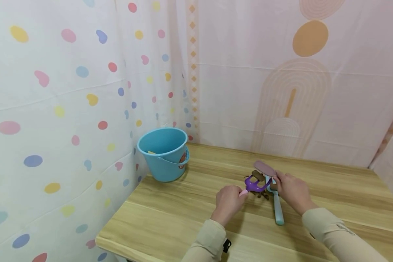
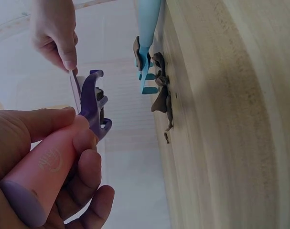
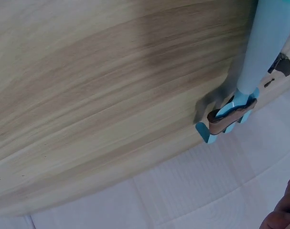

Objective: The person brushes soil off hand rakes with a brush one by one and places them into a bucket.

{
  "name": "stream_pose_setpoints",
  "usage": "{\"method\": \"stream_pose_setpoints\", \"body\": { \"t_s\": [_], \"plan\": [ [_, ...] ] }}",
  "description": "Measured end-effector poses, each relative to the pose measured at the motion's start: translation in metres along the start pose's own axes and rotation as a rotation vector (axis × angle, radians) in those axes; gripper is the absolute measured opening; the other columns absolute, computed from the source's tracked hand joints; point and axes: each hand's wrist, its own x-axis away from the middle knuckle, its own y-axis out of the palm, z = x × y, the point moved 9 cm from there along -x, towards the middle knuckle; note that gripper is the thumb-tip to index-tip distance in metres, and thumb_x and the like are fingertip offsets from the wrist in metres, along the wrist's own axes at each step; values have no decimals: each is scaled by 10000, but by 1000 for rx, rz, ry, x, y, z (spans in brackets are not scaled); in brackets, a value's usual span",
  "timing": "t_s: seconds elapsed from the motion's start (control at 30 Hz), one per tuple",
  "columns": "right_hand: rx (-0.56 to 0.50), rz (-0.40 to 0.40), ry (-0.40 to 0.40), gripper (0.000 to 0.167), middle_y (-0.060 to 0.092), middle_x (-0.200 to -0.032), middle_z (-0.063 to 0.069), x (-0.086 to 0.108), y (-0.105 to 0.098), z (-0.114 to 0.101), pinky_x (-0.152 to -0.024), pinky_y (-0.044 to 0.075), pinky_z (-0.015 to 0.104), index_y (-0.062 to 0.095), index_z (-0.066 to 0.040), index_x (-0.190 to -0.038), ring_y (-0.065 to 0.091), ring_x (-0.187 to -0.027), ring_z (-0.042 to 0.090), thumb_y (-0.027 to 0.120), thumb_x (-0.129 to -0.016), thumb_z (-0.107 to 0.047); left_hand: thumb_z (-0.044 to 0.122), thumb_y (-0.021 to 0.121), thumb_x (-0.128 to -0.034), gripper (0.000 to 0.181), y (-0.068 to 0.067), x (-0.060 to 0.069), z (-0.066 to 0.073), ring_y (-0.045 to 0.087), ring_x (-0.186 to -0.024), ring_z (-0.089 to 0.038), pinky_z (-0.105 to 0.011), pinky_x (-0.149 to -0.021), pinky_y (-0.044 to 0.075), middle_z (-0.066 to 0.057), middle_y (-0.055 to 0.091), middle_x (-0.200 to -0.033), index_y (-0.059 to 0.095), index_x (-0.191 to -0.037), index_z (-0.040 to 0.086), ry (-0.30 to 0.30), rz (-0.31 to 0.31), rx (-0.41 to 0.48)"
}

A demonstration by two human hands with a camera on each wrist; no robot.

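My left hand (image 1: 228, 203) grips the pink handle of a small toy rake (image 1: 254, 185) with purple prongs, held above the table. A brown clay-like lump (image 1: 258, 175) sits against the prongs. My right hand (image 1: 293, 191) pinches a flat, rounded mauve piece (image 1: 264, 168), maybe a toy spade or scraper, close to the purple prongs; its gripped end is hidden. Beneath them a light-blue toy rake (image 1: 278, 209) stands with its prongs toward the back. A brown strip (image 3: 230, 117) lies across those prongs. Brown scraps (image 2: 161, 95) lie on the table beside it.
A blue bucket (image 1: 166, 171) with its handle hanging down stands at the table's back left, a yellowish thing inside. The wooden table (image 1: 170, 218) meets a dotted curtain (image 1: 85, 145) on the left and a pale patterned curtain (image 1: 229, 91) behind.
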Motion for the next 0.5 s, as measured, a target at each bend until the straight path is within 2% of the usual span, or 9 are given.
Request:
{"method": "stream_pose_setpoints", "body": {
  "t_s": [0.13, 0.27, 0.37, 0.43, 0.5],
  "plan": [
    [3, 6, 6, 307, 646, -746, 160, 1, -1, 2, -388, 413, 419, 660, 0, -1194, 559, -493, 294, 607, -971, -204, 337, 629, -957, 496, -1, 0, 2, 386, -461, -92, -255, -464, 311, 82, 368, -477, 445, -522, 185, 6, -6, 6],
    [-5, 103, -27, 288, 627, -725, 130, 2, -7, -6, -364, 366, 372, 673, -27, -1187, 502, -455, 242, 633, -953, -190, 328, 623, -953, 490, -1, -1, 4, 401, -465, -98, -257, -470, 317, 80, 382, -476, 450, -518, 182, 5, -9, -1],
    [2, 161, -157, 267, 620, -701, 101, 5, -9, -24, -359, 334, 322, 697, -40, -1145, 468, -447, 183, 682, -913, -170, 327, 625, -950, 487, -3, -2, 5, 412, -468, -102, -263, -468, 320, 79, 393, -479, 452, -518, 180, 13, 6, -10],
    [32, 161, -244, 250, 589, -659, 77, 7, -6, -35, -351, 306, 291, 701, -37, -1110, 414, -434, 135, 700, -892, -158, 325, 626, -947, 483, -4, -3, 7, 417, -470, -104, -270, -461, 321, 78, 396, -483, 452, -522, 177, 22, 16, -19],
    [57, 146, -278, 235, 571, -630, 70, 8, -3, -41, -346, 303, 282, 696, -25, -1087, 393, -424, 114, 708, -884, -142, 329, 629, -946, 477, -4, -3, 7, 421, -475, -105, -272, -461, 322, 79, 404, -489, 458, -527, 180, 24, 16, -26]
  ]
}}
